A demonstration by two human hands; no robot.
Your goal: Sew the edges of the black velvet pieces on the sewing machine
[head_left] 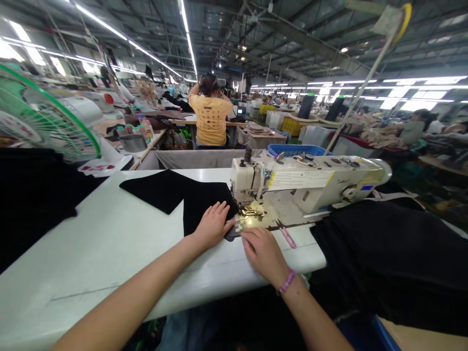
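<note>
Both grips lie spread flat: the left hand [212,225] presses the black fabric [199,201] on the worktop [109,243], the right hand [263,253] rests by the sewing machine [307,184]. Even, light pressure should keep it feeding straight.

Strip lights [188,36] overhead — long rows (steel roof [292,34], seemingly).

The left hand [214,224] lies flat, fingers spread, on a piece of black fabric [190,197] spread over the white table [109,243]; the right hand [263,253], a pink band at its wrist, rests palm down just beside it, at the fabric's near edge by the needle plate of the cream sewing machine [303,187]; pink snips [288,236] lie on the machine bed close to the right hand. More black cloth [387,258] is heaped to the right; a green fan [47,114] stands at far left; a person in a yellow shirt [211,117] sits beyond, back turned.
</note>
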